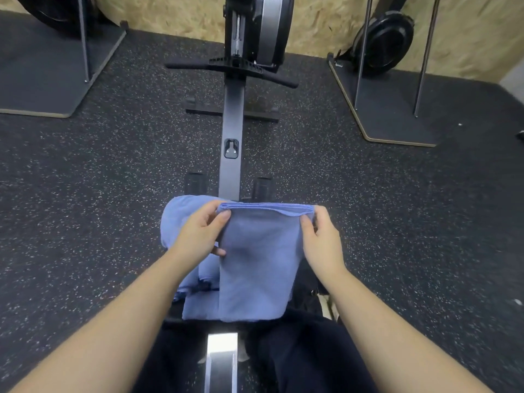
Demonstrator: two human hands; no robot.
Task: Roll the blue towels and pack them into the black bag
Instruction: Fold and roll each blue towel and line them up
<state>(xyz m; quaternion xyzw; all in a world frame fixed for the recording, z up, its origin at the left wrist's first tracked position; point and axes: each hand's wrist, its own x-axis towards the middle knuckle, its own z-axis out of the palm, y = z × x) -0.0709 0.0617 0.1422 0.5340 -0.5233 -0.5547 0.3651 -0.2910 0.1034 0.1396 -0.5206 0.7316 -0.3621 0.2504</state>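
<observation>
A folded blue towel hangs in front of me over the rowing machine rail. My left hand pinches its top left corner, and my right hand pinches the top right corner, so the folded top edge is stretched between them. More blue towels lie heaped under and to the left of it. A dark shape at lower right, partly hidden by the towel and my right arm, may be the black bag; I cannot tell its opening.
The rowing machine's dark rail runs away from me to its flywheel at the wall. Grey floor plates with metal posts stand right and left. Speckled rubber floor lies on both sides.
</observation>
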